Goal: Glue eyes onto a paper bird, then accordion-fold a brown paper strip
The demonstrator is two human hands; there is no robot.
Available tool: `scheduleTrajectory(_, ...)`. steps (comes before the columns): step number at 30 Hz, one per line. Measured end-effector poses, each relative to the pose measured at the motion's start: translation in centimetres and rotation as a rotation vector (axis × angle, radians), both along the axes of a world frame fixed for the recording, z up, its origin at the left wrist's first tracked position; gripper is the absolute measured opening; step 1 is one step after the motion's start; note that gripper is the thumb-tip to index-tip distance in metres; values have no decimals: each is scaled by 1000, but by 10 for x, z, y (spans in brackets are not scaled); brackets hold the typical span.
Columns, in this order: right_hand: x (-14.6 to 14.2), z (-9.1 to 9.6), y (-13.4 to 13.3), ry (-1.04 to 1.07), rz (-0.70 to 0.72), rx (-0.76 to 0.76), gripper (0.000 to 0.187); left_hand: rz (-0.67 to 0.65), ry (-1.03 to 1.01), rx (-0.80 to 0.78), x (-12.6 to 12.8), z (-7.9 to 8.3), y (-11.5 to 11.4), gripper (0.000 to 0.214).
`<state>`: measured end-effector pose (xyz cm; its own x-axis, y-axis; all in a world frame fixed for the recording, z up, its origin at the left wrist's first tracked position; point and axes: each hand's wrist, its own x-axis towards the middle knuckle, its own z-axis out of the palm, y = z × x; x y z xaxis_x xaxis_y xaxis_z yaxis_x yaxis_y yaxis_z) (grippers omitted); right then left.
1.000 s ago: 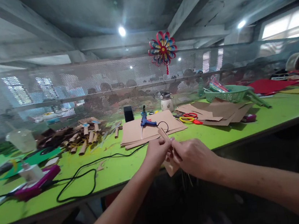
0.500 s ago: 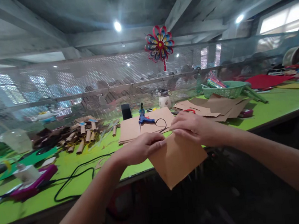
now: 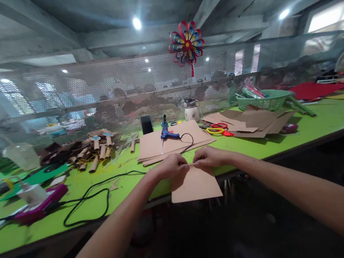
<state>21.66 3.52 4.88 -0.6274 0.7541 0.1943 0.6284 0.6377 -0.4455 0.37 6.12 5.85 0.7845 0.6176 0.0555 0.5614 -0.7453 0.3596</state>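
**Brown sheet point(image 3: 194, 187) turned square, hands drawn together at its far edge**

Compared with half a second ago, one corner of the brown sheet is no longer aimed at the near side: its near edge is now set level, and the gap between the hands is narrowed. At far left, a purple power strip point(image 3: 43, 205) is seen on the green table point(image 3: 130, 201), with brown tubes point(image 3: 101, 152) heaped beyond it. Next to the right, the left hand point(image 3: 173, 165) is placed over the far left corner of the sheet, which is pinched between thumb and curled fingers. Between the two hands only a short stretch of far edge is left uncovered; whether it is folded or rolled cannot be told.

From the fingertips, the sheet is spread straight toward the near side, widening, and is apparently carried past the table's near edge. Its long axis cannot be judged. By the right hand point(image 3: 207, 157) the far right corner is gripped likewise, so neither hand is clearly nearer. Just beyond the hands, a blue glue gun point(image 3: 169, 134) is rested on stacked sheets point(image 3: 149, 148); farther right, scissors point(image 3: 217, 129) and loose brown pieces point(image 3: 259, 122) are laid.
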Motion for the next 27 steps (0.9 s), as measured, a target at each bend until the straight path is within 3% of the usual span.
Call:
scheduleTrajectory(10, -20, -4, 5, -42, 80, 146, 15, 90, -174, 100, -5, -15, -3, 24)
scheduleTrajectory(18, -22, -7, 3, -75, 88, 237, 14, 106, -116, -2, -6, -6, -1, 21)
scheduleTrajectory(27, -28, -3, -3, -220, 52, 275, 17, 39, -12, 80, 4, 3, -3, 16)
